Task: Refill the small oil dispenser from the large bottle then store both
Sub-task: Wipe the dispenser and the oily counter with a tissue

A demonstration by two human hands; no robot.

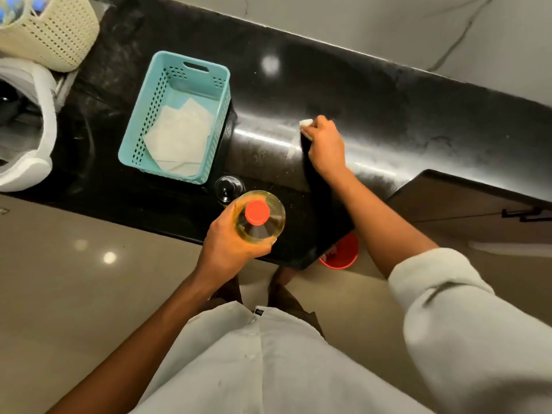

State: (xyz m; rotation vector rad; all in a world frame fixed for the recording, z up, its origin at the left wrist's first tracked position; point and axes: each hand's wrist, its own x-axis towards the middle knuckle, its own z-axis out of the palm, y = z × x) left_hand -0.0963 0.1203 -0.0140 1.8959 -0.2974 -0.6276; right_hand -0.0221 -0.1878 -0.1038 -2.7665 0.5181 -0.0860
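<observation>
The large oil bottle, clear with yellow oil and a red cap, stands upright near the front edge of the black counter. My left hand grips its body from the near side. Just behind it stands the small glass dispenser, seen from above and apart from my hand. Farther right, my right hand pinches a small white tissue against the counter top.
A teal perforated basket lined with white paper sits left of the dispenser. A cream woven basket and a white appliance stand at the far left. A red bucket sits on the floor below the counter edge.
</observation>
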